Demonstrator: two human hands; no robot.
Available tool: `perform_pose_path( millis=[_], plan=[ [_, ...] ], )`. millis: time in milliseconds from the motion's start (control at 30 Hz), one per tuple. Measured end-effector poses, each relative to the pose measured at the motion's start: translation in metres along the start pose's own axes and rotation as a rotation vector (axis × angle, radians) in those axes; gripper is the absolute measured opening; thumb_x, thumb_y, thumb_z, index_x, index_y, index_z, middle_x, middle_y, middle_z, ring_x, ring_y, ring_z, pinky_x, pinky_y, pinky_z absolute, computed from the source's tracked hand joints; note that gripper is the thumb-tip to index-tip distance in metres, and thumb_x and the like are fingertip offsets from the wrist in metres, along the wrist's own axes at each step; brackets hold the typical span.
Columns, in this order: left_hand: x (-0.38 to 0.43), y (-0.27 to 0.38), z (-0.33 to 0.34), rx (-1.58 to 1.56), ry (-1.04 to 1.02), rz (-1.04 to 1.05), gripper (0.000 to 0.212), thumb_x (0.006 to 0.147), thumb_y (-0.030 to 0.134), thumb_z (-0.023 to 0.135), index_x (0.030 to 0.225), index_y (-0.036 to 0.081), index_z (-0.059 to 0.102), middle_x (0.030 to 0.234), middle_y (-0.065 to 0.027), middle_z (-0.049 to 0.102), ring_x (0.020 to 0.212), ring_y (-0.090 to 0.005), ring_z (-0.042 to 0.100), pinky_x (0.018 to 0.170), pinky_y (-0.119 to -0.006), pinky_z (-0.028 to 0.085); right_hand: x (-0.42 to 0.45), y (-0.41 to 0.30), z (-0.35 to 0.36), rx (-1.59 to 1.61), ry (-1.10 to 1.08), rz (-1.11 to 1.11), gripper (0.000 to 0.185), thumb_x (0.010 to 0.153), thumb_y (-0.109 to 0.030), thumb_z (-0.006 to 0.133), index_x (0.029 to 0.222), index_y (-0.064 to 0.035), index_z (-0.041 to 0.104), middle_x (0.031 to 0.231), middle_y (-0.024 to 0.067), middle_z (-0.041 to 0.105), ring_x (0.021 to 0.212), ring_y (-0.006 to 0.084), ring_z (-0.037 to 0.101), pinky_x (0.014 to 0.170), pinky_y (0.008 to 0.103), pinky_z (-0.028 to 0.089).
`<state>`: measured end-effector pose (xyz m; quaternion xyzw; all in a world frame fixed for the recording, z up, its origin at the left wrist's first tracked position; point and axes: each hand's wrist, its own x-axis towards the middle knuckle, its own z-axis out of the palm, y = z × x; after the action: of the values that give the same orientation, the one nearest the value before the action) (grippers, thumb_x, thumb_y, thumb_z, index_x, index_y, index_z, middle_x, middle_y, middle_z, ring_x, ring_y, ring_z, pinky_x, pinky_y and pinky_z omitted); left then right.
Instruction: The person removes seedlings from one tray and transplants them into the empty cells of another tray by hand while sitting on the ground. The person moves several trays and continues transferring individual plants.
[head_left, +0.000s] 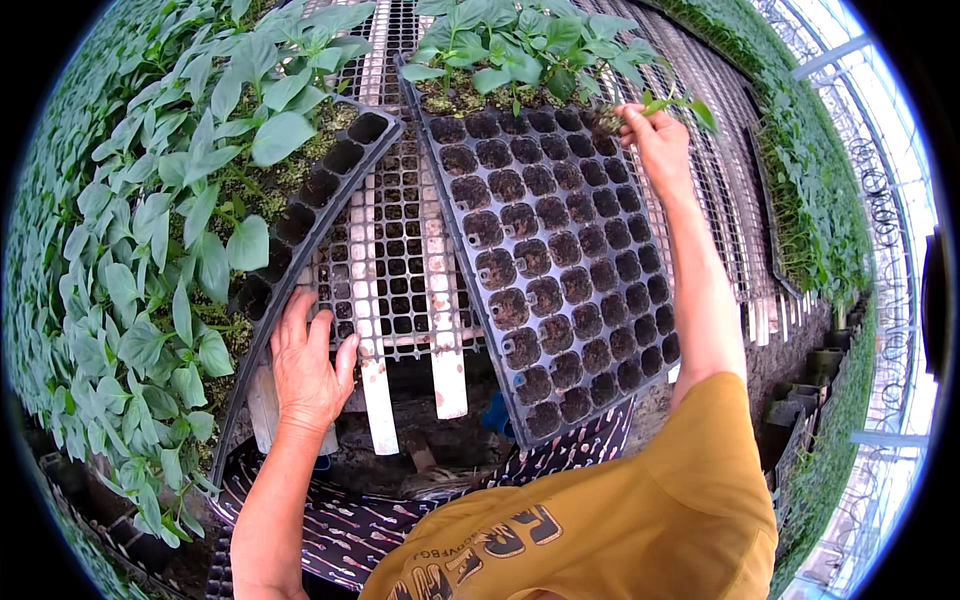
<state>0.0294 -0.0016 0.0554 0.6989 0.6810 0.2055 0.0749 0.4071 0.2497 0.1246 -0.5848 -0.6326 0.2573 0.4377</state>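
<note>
My right hand (654, 142) pinches a small green seedling (670, 103) by its stem, just over the far right corner of a black plastic plug tray (480, 289). A dark root plug (607, 118) hangs at the seedling's lower end. Most of this tray's cells hold only dark soil remnants, while leafy seedlings (525, 52) fill its far rows. At the left, my left hand (307, 352) rests against the edge of a second plug tray (315, 225), fingers spread. That tray is dense with broad-leaved seedlings (150, 300), and its row of cells along the near edge has no plants.
Both trays lie on a bench of plastic mesh (401, 247) over white slats (448, 352). More seedlings (810, 202) line the right side beyond the mesh. Dark pots (821, 364) stand low at the right, near the greenhouse wall (900, 300).
</note>
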Motion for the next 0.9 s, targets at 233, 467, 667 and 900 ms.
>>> perform_pose_path(
  millis=[233, 467, 667, 900],
  plan=[
    [-0.005, -0.01, -0.002, 0.015, 0.015, -0.005, 0.033, 0.075, 0.02, 0.064, 0.1, 0.0, 0.054, 0.123, -0.0174, 0.044, 0.117, -0.037, 0.039, 0.099, -0.043, 0.03, 0.041, 0.033, 0.036, -0.556, -0.129, -0.025, 0.026, 0.082, -0.027, 0.06, 0.095, -0.0056, 0.067, 0.082, 0.0154, 0.066, 0.076, 0.0246, 0.063, 0.073, 0.034, 0.047],
    [-0.004, -0.012, -0.001, -0.057, 0.045, 0.023, 0.035, 0.075, 0.022, 0.065, 0.1, 0.001, 0.054, 0.122, -0.0174, 0.044, 0.116, -0.0366, 0.04, 0.098, -0.043, 0.031, -0.002, 0.033, 0.015, -0.67, -0.039, -0.08, 0.037, 0.082, -0.029, 0.057, 0.106, -0.0011, 0.063, 0.091, 0.0178, 0.066, 0.086, 0.0269, 0.064, 0.078, 0.0332, 0.047],
    [-0.007, -0.012, 0.003, -0.1, 0.078, 0.009, 0.032, 0.077, 0.022, 0.063, 0.098, 0.0, 0.054, 0.122, -0.0179, 0.045, 0.116, -0.0371, 0.04, 0.099, -0.043, 0.032, -0.049, 0.062, -0.012, -0.728, -0.03, 0.028, 0.04, 0.086, -0.034, 0.055, 0.109, -0.0012, 0.062, 0.101, 0.0206, 0.063, 0.096, 0.0326, 0.061, 0.086, 0.036, 0.044],
    [-0.009, -0.01, 0.003, -0.149, 0.106, -0.019, 0.032, 0.077, 0.023, 0.062, 0.097, -0.001, 0.055, 0.121, -0.0178, 0.045, 0.113, -0.0361, 0.042, 0.098, -0.042, 0.034, -0.079, 0.028, -0.02, -0.596, 0.068, -0.038, 0.029, 0.086, -0.019, 0.057, 0.108, -0.0005, 0.062, 0.106, 0.0161, 0.063, 0.098, 0.0245, 0.061, 0.085, 0.033, 0.046]
  ],
)
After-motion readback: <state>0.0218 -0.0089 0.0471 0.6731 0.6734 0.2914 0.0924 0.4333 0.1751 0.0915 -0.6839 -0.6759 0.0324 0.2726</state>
